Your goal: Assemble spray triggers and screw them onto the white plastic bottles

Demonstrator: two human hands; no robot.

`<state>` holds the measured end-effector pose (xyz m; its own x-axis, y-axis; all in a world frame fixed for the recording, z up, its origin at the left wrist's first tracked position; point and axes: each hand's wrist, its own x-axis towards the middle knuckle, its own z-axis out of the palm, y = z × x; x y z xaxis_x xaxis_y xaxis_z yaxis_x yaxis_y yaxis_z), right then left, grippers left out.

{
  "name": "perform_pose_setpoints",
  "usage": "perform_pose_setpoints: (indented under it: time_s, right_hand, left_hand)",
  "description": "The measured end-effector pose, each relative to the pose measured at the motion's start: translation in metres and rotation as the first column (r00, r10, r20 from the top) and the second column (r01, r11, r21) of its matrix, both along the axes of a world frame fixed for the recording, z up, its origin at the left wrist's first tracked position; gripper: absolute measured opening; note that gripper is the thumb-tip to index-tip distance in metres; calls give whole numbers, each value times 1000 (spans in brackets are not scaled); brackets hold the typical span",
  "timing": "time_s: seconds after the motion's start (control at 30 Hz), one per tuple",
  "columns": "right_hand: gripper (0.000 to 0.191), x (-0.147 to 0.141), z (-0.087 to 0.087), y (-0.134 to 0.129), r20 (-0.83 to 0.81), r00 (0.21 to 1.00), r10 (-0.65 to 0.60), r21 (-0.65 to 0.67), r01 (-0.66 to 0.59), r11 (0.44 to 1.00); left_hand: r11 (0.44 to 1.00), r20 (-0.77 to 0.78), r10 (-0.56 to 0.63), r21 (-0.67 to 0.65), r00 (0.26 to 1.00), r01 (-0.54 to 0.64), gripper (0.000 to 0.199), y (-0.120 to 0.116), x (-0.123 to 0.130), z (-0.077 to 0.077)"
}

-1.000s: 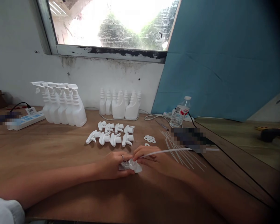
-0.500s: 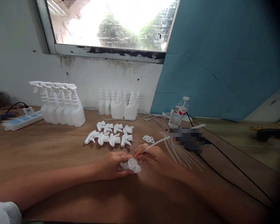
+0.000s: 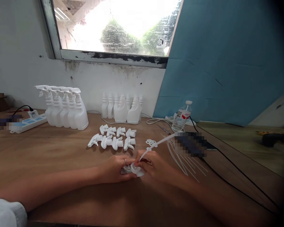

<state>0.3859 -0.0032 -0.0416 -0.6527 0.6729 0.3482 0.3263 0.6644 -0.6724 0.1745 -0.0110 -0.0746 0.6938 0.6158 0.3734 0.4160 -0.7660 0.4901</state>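
My left hand (image 3: 119, 168) is closed around a white trigger spray head (image 3: 134, 168), which lies on its side low over the table with its round collar facing up. Between the thumb and fingers of my right hand (image 3: 148, 160) is a thin white dip tube (image 3: 144, 156). Its lower end is at the collar; whether it sits inside cannot be made out. The tube's far part slants up and to the right. Beyond my hands, several loose trigger spray heads (image 3: 117, 143) lie in two rows. White ring gaskets (image 3: 151, 142) lie just past my right hand.
More dip tubes (image 3: 183, 160) are spread at the right, beside a blurred dark device (image 3: 191, 143) with cables. A water bottle (image 3: 181, 118) stands behind. Spray bottles with heads (image 3: 66, 113) stand left, headless bottles (image 3: 120, 110) at the wall, a power strip (image 3: 28, 123) far left.
My right hand has brought the tube's lower end over to the spray head's collar, and the tube stands steeper. My left hand keeps its hold. The whole view has shifted slightly.
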Motion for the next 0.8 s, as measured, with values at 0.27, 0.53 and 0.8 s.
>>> perform_pose_setpoints:
  time_s: [0.27,0.53,0.8]
  right_hand:
    - [15,-5,1,0,102,995,-7,7,7,1000]
    - [29,10,-2,12,-46,982,-183,-210,170,963]
    - [40,27,-7,12,107,977,-183,674,64,736]
  left_hand:
    - [1000,7,-6,-22,1000,7,27,0,0,0]
    - [898,315,101,-438,944,50,33,7,-4,-1]
    - [769,488,227,-621,843,152,32,13,-4,2]
